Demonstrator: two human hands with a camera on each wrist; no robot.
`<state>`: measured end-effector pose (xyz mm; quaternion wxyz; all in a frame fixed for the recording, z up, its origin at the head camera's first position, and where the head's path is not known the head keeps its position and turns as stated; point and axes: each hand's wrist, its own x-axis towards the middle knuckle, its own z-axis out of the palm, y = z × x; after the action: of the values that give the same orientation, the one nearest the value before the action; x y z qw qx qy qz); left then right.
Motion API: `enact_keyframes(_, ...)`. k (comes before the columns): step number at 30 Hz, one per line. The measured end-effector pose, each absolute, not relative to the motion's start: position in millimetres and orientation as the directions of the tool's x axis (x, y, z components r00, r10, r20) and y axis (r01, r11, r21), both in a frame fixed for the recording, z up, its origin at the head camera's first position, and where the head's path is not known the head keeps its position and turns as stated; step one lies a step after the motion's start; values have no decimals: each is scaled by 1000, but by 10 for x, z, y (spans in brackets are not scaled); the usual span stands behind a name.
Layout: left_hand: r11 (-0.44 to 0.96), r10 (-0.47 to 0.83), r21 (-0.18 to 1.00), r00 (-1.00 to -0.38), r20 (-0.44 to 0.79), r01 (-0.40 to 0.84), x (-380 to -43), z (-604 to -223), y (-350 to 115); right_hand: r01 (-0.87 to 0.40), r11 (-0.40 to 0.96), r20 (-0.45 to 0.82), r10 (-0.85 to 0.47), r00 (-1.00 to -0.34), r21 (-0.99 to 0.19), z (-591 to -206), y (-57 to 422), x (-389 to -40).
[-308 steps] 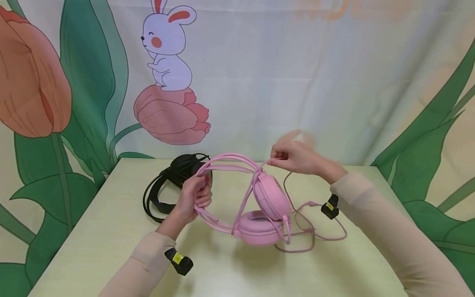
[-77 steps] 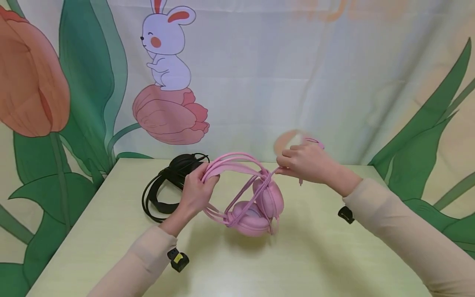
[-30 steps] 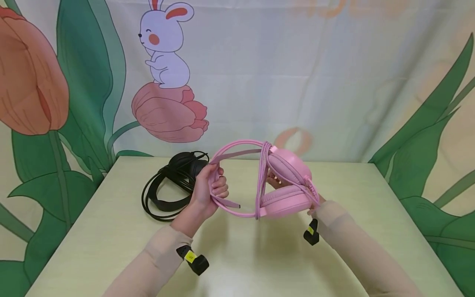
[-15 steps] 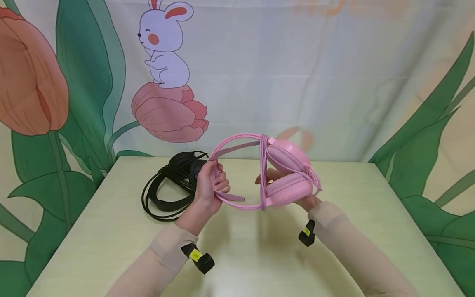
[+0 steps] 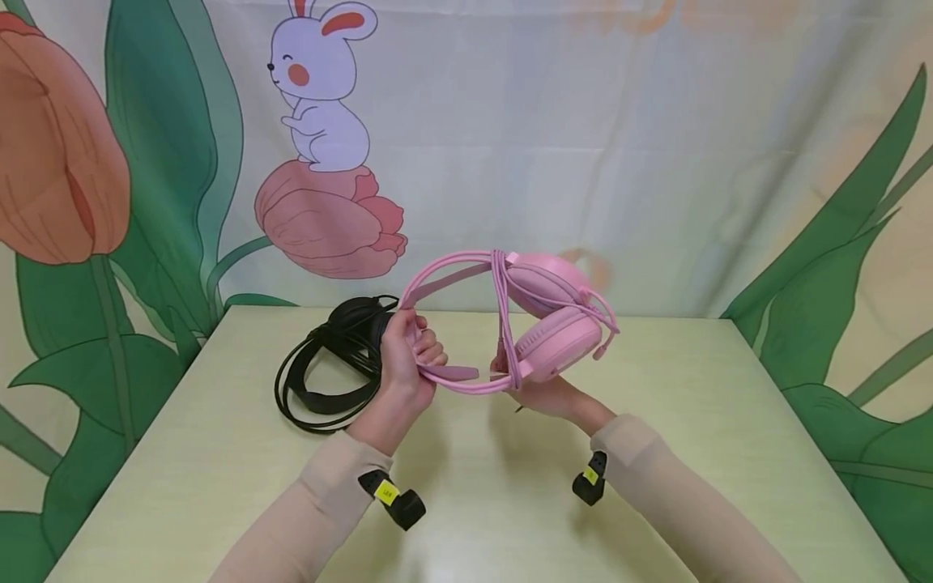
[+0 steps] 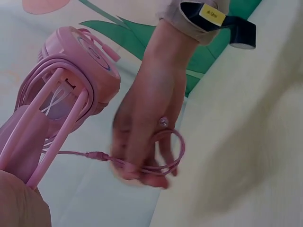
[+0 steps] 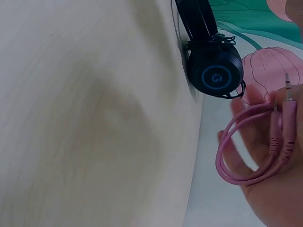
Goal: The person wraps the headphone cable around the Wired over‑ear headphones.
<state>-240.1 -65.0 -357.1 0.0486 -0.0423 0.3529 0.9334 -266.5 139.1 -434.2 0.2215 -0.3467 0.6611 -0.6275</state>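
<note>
Pink headphones [image 5: 563, 344] are held up above the table, ear cups toward the right. My left hand [image 5: 410, 364] grips their headband, fingers curled round it. Several turns of pink cable [image 5: 503, 300] wrap across the frame beside the ear cups. Below the lower cup, my right hand [image 5: 545, 395] is partly hidden by the headphones in the head view. The left wrist view shows that right hand [image 6: 151, 94] pinching the cable's loose end, which hangs in a small loop. Two metal-tipped audio plugs [image 7: 288, 127] lie against the palm in the right wrist view.
Black headphones [image 5: 328, 402] with bundled black cable lie on the pale table [image 5: 219, 486], left of and behind my left hand. A printed cloth backdrop [image 5: 510, 146] hangs behind the table. Each sleeve carries a small black wrist camera [image 5: 397, 502].
Cable once loose on the table is now wound round the pink headphones. Over the last second the headphones rose slightly, and my right hand moved from behind the cups to below them.
</note>
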Motion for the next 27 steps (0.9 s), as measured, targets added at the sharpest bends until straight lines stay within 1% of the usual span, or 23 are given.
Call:
enact_keyframes(1, -747, 56, 655, -992, -109, -114, -2406, -3567, -657, -351, 185, 131, -693, -709, -918, -4357, 1379, -2650)
enact_keyframes(2, -747, 53, 656, -993, -101, -106, -2409, -3563, -665, -402, 321, 110, -650, -752, -858, -4370, 1365, -2630)
enact_keyframes(4, -748, 41, 658, -995, -87, -88, -2416, -3552, -679, -367, 473, 0, -613, -790, -801, -4396, 1335, -2578)
enact_keyframes(5, -745, 32, 663, -996, -79, -76, -2421, -3545, -685, -345, 516, -48, -604, -796, -784, -4403, 1318, -2546)
enact_keyframes(8, -738, -5, 674, -998, -57, -34, -2442, -3526, -702, -334, 582, -80, -570, -817, -741, -4415, 1265, -2451)
enact_keyframes(12, -722, -89, 691, -995, -42, 35, -2495, -3531, -732, -389, 563, 23, -548, -836, -729, -4353, 1205, -2322)
enact_keyframes(15, -697, -162, 712, -986, -39, 86, -2534, -3562, -774, -433, 545, 93, -542, -835, -718, -4271, 1170, -2240)
enact_keyframes(17, -675, -203, 730, -979, -37, 112, -2554, -3590, -803, -463, 554, 126, -539, -833, -691, -4217, 1161, -2209)
enact_keyframes(23, -598, -271, 782, -963, 9, 176, -2565, -3653, -859, -563, 641, 203, -547, -812, -522, -4053, 1159, -2124)
enact_keyframes(27, -524, -304, 820, -950, 74, 232, -2551, -3662, -873, -616, 706, 284, -546, -788, -351, -3950, 1145, -2030)
